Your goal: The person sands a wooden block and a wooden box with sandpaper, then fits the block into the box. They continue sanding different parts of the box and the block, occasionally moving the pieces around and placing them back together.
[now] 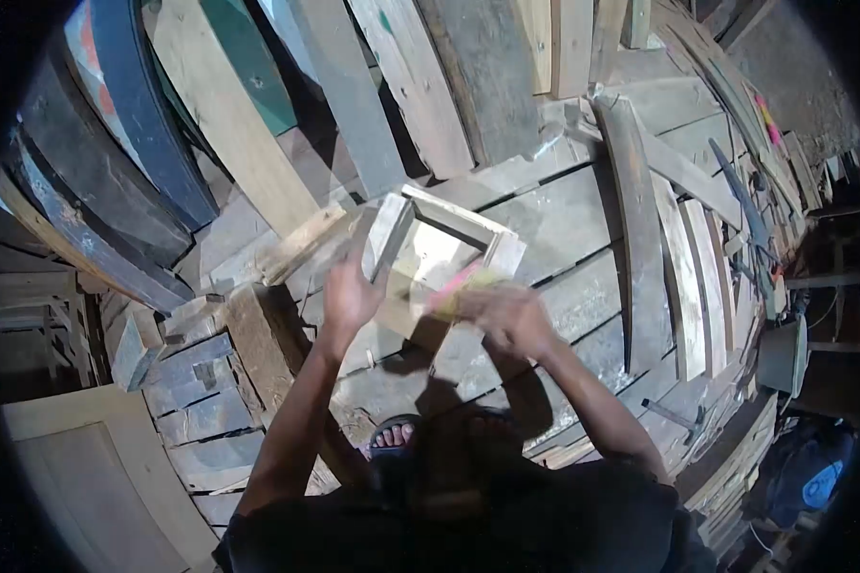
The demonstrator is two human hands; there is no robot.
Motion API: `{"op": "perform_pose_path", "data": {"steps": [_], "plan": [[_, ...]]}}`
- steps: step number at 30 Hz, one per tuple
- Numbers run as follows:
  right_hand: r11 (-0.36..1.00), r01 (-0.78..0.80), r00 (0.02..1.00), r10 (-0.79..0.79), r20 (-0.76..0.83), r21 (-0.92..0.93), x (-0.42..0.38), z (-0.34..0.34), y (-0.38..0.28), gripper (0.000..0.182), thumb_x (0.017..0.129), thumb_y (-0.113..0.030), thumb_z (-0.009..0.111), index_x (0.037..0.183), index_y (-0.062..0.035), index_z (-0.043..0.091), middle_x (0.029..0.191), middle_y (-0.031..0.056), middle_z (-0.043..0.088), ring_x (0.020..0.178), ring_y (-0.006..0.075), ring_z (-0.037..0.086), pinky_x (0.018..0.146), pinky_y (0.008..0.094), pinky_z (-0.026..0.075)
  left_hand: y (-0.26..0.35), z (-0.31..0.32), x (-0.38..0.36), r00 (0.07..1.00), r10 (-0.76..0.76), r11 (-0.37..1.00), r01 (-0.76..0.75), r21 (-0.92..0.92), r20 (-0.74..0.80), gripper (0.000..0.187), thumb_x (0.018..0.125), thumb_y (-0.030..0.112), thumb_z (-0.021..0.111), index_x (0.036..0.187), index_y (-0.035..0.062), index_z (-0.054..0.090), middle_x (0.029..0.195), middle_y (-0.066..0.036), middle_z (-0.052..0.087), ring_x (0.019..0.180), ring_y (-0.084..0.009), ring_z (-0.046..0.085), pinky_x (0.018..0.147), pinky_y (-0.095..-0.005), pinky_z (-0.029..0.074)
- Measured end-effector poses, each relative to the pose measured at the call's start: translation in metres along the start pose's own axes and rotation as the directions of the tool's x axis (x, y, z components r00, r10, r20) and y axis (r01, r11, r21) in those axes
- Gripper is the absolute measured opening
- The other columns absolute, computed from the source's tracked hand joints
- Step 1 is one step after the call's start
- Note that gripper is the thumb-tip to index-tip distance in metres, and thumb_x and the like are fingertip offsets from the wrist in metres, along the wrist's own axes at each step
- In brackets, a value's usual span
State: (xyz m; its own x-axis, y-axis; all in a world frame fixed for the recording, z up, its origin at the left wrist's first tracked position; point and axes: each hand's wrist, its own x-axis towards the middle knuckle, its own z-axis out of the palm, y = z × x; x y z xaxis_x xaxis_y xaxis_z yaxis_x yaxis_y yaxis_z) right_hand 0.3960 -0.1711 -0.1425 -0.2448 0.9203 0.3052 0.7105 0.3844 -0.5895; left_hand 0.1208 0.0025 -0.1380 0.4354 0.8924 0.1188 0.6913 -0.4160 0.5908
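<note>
A small open wooden frame [454,215] stands tilted in front of me above the plank floor, its inside brightly lit. My left hand [351,294] is at the frame's left side, its fingers closed on the left board. Toward the frame's lower right corner is my right hand [508,320], blurred by motion. Beside its fingers shows a pink and yellow thing [461,289], too smeared to make out, and the right fingers themselves are not clear.
Long boards [229,110] lean side by side along the top and left. More planks [640,229] lie at the right, near a metal tool [674,415]. A thick wooden block [268,334] is left of my arm. A panel [100,487] lies lower left.
</note>
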Motion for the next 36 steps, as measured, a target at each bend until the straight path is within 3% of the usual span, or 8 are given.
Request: {"op": "perform_pose_path", "data": {"steps": [6,12,15,22,25,27,31,36], "plan": [[0.96,0.279,0.951,-0.27,0.152,-0.034,-0.045,0.051,-0.028,0.03,0.098,-0.023,0.076,0.127,-0.0174,0.082,0.14,0.0017,0.078,0.132,0.0174,0.072,0.119,0.0387,0.053,-0.005,0.0,0.001,0.997,0.072,0.997,-0.072,0.018,-0.031,0.08,0.091,0.02,0.082,0.163,0.0077,0.048,0.091,-0.037,0.073,0.088,-0.0599,0.071,0.081,-0.0655,0.058],[0.996,-0.068,0.965,0.051,-0.256,-0.057,-0.007,0.02,-0.005,0.025,0.1,-0.02,0.073,0.122,-0.0123,0.082,0.135,0.0077,0.08,0.125,0.0255,0.076,0.107,0.0461,0.06,-0.001,0.001,0.0,0.998,0.041,0.999,-0.04,0.012,-0.046,0.074,0.091,0.024,0.083,0.158,0.0091,0.055,0.093,-0.037,0.073,0.09,-0.0574,0.072,0.079,-0.0639,0.06],[0.842,-0.152,0.976,0.044,0.214,0.518,-0.033,0.049,-0.025,0.033,0.098,-0.02,0.074,0.131,-0.0167,0.079,0.144,0.0043,0.075,0.134,0.021,0.071,0.113,0.0422,0.055,-0.003,0.001,0.002,0.997,0.052,0.998,-0.051,0.031,-0.051,0.072,0.091,0.025,0.083,0.157,0.0087,0.056,0.094,-0.037,0.074,0.091,-0.0569,0.072,0.081,-0.0634,0.06],[0.986,-0.139,0.988,0.131,-0.088,-0.095,-0.015,0.022,-0.026,0.025,0.103,-0.017,0.071,0.125,-0.0164,0.082,0.144,0.0063,0.076,0.142,0.0223,0.066,0.109,0.0457,0.052,0.001,-0.002,-0.001,0.998,-0.061,0.998,0.061,0.019,0.014,0.062,0.088,0.019,0.085,0.144,-0.0002,0.065,0.122,-0.033,0.074,0.111,-0.0514,0.073,0.095,-0.054,0.06],[0.658,-0.275,0.95,0.071,0.305,0.701,-0.027,0.045,-0.025,0.024,0.106,-0.016,0.065,0.125,-0.0172,0.08,0.145,0.006,0.075,0.143,0.0214,0.064,0.112,0.0489,0.052,-0.002,-0.002,0.002,0.999,0.025,1.0,-0.025,0.011,-0.03,0.066,0.09,0.022,0.083,0.149,0.0037,0.061,0.107,-0.034,0.075,0.1,-0.0537,0.074,0.089,-0.0581,0.06],[0.976,0.159,0.962,-0.187,0.198,0.149,-0.008,0.018,-0.01,0.021,0.104,-0.016,0.067,0.118,-0.0108,0.082,0.142,0.0062,0.077,0.138,0.0222,0.069,0.109,0.0453,0.053,-0.011,0.005,0.0,0.997,0.057,0.998,-0.058,-0.015,-0.044,0.07,0.092,0.025,0.082,0.155,0.0062,0.058,0.099,-0.035,0.075,0.096,-0.0551,0.073,0.087,-0.061,0.06],[0.978,-0.188,0.947,0.156,-0.28,-0.094,0.012,0.007,0.0,0.029,0.098,-0.017,0.075,0.126,-0.0205,0.083,0.141,0.0057,0.078,0.133,0.0219,0.072,0.103,0.0397,0.046,-0.011,0.006,0.002,0.999,0.025,1.0,-0.024,0.018,-0.035,0.065,0.092,0.027,0.082,0.151,0.0052,0.062,0.1,-0.036,0.075,0.096,-0.0552,0.073,0.087,-0.0614,0.06],[0.985,0.065,0.946,-0.111,0.304,0.157,-0.031,0.038,-0.042,0.02,0.099,-0.021,0.074,0.117,-0.0239,0.081,0.15,-0.0078,0.072,0.143,0.0096,0.063,0.116,0.0378,0.044,-0.012,0.006,-0.001,0.999,0.031,0.999,-0.031,0.009,-0.028,0.065,0.091,0.026,0.083,0.149,0.0048,0.062,0.096,-0.036,0.074,0.093,-0.0561,0.072,0.083,-0.0612,0.06]]}}
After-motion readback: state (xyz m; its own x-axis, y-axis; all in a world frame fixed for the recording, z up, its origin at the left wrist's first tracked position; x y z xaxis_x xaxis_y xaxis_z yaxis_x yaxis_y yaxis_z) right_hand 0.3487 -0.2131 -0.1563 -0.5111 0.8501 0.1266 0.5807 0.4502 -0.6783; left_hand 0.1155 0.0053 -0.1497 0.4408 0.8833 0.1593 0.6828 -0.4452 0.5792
